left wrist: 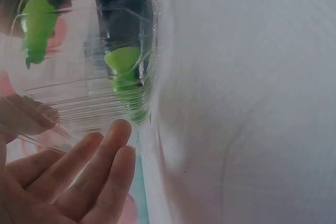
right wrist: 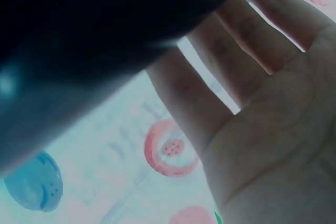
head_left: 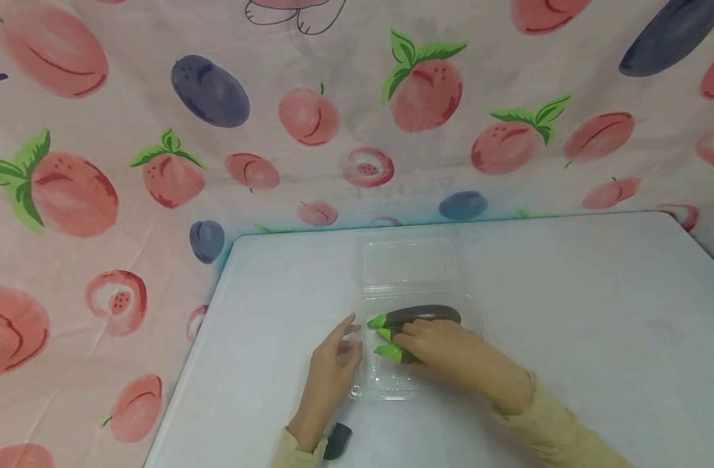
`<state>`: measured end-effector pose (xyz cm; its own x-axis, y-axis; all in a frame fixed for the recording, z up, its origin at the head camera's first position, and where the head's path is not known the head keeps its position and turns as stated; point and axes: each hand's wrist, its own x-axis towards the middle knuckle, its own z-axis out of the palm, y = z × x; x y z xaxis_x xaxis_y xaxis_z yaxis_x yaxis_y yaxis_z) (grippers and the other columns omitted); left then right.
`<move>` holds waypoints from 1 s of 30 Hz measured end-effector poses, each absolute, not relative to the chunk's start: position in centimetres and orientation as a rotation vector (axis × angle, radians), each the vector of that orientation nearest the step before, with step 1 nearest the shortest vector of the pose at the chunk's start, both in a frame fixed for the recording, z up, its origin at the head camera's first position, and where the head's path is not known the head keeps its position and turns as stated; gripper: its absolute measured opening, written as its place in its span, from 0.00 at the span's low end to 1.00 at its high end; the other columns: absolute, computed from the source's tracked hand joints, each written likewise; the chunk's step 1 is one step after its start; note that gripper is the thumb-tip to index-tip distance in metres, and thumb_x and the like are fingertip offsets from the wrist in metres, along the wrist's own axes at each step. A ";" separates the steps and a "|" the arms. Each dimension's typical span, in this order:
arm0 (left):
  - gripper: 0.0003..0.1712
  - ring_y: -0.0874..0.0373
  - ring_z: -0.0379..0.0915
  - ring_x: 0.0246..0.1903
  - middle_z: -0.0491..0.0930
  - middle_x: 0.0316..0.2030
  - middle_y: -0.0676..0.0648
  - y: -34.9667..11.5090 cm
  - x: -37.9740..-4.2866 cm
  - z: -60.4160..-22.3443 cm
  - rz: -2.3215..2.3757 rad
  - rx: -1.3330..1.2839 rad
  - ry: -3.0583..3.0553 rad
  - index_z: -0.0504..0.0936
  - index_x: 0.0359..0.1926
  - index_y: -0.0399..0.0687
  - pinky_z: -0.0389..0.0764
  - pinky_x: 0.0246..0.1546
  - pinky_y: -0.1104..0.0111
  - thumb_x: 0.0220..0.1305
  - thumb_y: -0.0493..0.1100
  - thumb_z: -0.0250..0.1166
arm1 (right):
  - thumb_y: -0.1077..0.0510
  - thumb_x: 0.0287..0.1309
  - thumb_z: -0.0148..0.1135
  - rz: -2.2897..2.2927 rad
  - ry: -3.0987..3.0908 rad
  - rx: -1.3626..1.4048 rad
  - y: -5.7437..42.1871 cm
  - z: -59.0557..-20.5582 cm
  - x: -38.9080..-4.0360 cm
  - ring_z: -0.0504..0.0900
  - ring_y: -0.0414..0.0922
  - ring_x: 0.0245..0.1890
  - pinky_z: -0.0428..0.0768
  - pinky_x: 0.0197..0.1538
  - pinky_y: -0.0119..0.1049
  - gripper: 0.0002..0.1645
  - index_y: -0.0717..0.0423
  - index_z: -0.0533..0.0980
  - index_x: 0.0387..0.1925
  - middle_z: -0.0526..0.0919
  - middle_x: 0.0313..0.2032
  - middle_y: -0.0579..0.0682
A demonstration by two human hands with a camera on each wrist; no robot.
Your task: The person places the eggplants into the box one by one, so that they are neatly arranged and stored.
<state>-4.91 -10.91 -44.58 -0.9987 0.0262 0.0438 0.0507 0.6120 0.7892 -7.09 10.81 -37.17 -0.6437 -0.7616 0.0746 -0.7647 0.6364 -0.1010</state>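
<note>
A clear plastic clamshell box [head_left: 386,394] lies with its lid [head_left: 412,260] folded back toward the wall. Three dark eggplants with green caps are in the near half: a far eggplant [head_left: 424,313], a middle eggplant [head_left: 384,334] and a near eggplant [head_left: 392,353]. My right hand [head_left: 459,354] reaches in from the right and grips the near eggplant, covering much of the middle one. At the box's left edge is my left hand [head_left: 330,374], its fingers [left wrist: 113,169] extended by the ridged plastic wall and its thumb near the rim.
The box stands on a white tabletop [head_left: 568,312]. A fruit-print cloth [head_left: 357,130] hangs behind the table and along its left side. Beside the left cuff shows a small black device [head_left: 337,442].
</note>
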 end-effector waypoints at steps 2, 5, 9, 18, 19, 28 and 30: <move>0.29 0.58 0.82 0.49 0.81 0.57 0.53 -10.9 -4.9 -44.6 -1.370 -0.067 -2.792 0.70 0.70 0.53 0.83 0.52 0.60 0.70 0.43 0.60 | 0.48 0.53 0.73 0.182 -2.817 1.330 10.7 -37.2 -7.1 0.77 0.39 0.30 0.81 0.35 0.34 0.16 0.51 0.81 0.39 0.80 0.29 0.43; 0.29 0.57 0.82 0.49 0.81 0.57 0.52 -10.9 -4.9 -44.7 -1.360 -0.082 -2.783 0.70 0.70 0.52 0.84 0.52 0.60 0.69 0.41 0.60 | 0.48 0.52 0.74 0.178 -2.823 1.344 10.5 -37.4 -7.3 0.76 0.38 0.28 0.79 0.32 0.33 0.16 0.51 0.81 0.39 0.78 0.28 0.42; 0.29 0.56 0.83 0.48 0.82 0.56 0.52 -10.9 -4.9 -44.7 -1.343 -0.090 -2.782 0.70 0.70 0.51 0.84 0.51 0.59 0.69 0.41 0.61 | 0.49 0.51 0.75 0.183 -2.849 1.350 10.3 -37.6 -7.3 0.75 0.37 0.27 0.77 0.29 0.31 0.17 0.52 0.81 0.40 0.78 0.28 0.42; 0.28 0.56 0.83 0.48 0.82 0.56 0.52 -11.0 -4.9 -44.9 -1.333 -0.102 -2.772 0.70 0.69 0.52 0.84 0.51 0.59 0.69 0.40 0.61 | 0.51 0.50 0.75 0.169 -2.847 1.357 10.1 -37.9 -7.3 0.70 0.36 0.25 0.75 0.28 0.29 0.14 0.51 0.80 0.36 0.74 0.25 0.40; 0.28 0.56 0.83 0.48 0.81 0.56 0.52 -11.0 -4.9 -44.9 -1.335 -0.100 -2.772 0.70 0.69 0.52 0.84 0.51 0.59 0.69 0.40 0.61 | 0.51 0.50 0.75 0.166 -2.847 1.358 10.1 -38.0 -7.3 0.70 0.36 0.25 0.75 0.28 0.29 0.14 0.51 0.80 0.35 0.74 0.25 0.40; 0.28 0.56 0.83 0.48 0.81 0.56 0.51 -10.9 -4.9 -44.7 -1.344 -0.099 -2.779 0.70 0.70 0.51 0.84 0.50 0.59 0.70 0.41 0.60 | 0.51 0.50 0.75 0.151 -2.883 1.335 9.6 -37.9 -7.2 0.75 0.37 0.27 0.79 0.31 0.31 0.14 0.52 0.81 0.36 0.78 0.27 0.42; 0.28 0.56 0.83 0.48 0.81 0.56 0.51 -10.9 -5.0 -44.7 -1.345 -0.104 -2.778 0.70 0.69 0.50 0.84 0.50 0.59 0.69 0.40 0.60 | 0.51 0.50 0.76 0.163 -2.903 1.327 9.4 -38.0 -7.2 0.77 0.38 0.28 0.80 0.32 0.32 0.14 0.51 0.81 0.35 0.79 0.28 0.42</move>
